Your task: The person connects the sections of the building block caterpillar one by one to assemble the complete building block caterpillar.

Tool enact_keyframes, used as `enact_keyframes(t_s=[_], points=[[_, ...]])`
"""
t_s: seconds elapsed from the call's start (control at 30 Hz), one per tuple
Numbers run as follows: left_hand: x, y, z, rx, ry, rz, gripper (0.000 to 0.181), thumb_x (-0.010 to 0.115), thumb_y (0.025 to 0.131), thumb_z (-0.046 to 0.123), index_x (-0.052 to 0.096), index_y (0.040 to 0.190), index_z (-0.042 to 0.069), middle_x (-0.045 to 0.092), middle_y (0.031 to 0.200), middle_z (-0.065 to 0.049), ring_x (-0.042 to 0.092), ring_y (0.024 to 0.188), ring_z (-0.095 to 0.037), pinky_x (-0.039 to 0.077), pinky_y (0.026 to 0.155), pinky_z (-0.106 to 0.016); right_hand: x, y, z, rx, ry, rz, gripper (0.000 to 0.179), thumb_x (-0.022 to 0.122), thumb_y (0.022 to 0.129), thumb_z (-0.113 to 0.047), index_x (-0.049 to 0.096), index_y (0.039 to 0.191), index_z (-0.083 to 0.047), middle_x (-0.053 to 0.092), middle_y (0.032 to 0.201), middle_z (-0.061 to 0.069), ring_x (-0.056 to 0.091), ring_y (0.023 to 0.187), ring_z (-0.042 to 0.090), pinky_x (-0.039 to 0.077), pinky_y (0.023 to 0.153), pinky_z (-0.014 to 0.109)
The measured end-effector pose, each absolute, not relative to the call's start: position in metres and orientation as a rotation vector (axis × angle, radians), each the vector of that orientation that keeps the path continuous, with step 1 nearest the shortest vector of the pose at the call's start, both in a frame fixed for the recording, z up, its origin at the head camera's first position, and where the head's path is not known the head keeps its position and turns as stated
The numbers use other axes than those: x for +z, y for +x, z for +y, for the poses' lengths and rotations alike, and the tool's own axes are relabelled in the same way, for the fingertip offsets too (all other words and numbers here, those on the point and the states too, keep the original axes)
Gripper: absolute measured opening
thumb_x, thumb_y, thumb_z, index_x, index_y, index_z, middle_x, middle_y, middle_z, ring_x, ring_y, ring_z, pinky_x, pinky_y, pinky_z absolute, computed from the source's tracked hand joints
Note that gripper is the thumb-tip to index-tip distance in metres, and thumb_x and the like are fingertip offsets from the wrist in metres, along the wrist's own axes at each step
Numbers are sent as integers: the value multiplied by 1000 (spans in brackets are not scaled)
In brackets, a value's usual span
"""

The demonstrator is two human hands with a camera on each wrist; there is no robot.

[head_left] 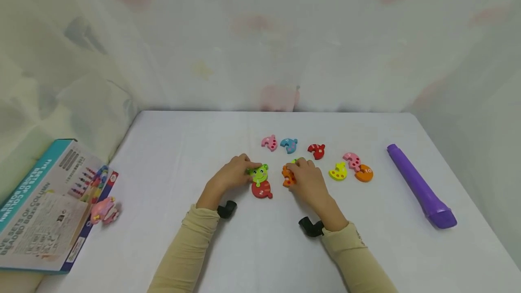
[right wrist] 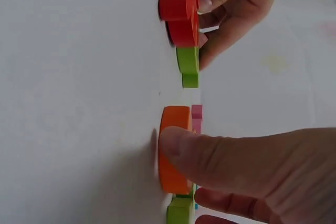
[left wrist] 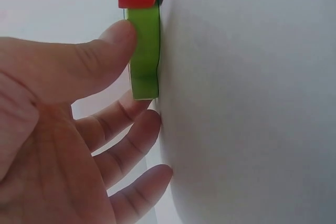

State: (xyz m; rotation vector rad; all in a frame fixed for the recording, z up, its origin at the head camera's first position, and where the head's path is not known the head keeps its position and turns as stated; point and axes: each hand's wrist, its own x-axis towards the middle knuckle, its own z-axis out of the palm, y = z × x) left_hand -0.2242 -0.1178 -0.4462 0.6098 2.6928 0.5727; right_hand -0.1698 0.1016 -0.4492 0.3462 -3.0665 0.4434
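My left hand (head_left: 234,174) pinches a green caterpillar-head puzzle piece (head_left: 259,173) with a smiling face, its thumb (left wrist: 118,38) on the piece's edge. Joined below the head is a red striped piece (head_left: 262,190) marked 2. Just to the right, my right hand (head_left: 311,182) grips an orange spotted puzzle piece (head_left: 288,177), thumb against its rounded side in the right wrist view. Beside the orange piece lies a green piece (right wrist: 179,211), mostly hidden by the right hand. A small gap separates the red-and-green pair from the orange piece.
Beyond the hands lie pink (head_left: 269,142), blue (head_left: 289,145) and red (head_left: 317,151) pieces. Yellow (head_left: 338,172), pink (head_left: 352,161) and orange (head_left: 364,173) ones sit rightward. A purple tapered object (head_left: 421,186) lies far right; a box (head_left: 44,211) and pink toy (head_left: 103,211) are at left.
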Motion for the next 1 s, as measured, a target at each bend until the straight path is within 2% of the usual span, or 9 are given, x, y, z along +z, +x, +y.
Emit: enact_keyframes(t_s=[0.17,0.57,0.8,1.0], points=[[-448,-222,-116,571,614,2691,47,70,82,17,58,127,22,51,109,-6,46,95,-19,44,76,-31,-453,-171,106,331,361,-3117,58,80,71,-29,61,123,-11,51,108,11,44,96,26,43,77,39],[-446,-226,-116,561,620,2707,47,69,83,18,57,128,24,50,110,-6,46,96,-19,44,79,-33,-440,-167,100,348,272,-3122,57,79,67,-44,64,108,-6,52,97,8,47,87,23,44,73,38],[-444,-230,-115,569,620,2708,47,69,83,17,57,128,23,50,111,-6,46,97,-20,44,81,-34,-423,-151,85,359,242,-3228,56,79,65,-48,64,100,-6,52,81,3,50,71,18,45,61,33],[-446,-226,-117,554,589,2694,48,70,82,18,57,128,23,51,111,-7,46,96,-20,44,79,-35,-429,-140,70,275,318,-3246,55,79,64,-50,64,95,-7,49,73,1,49,63,17,42,52,29]])
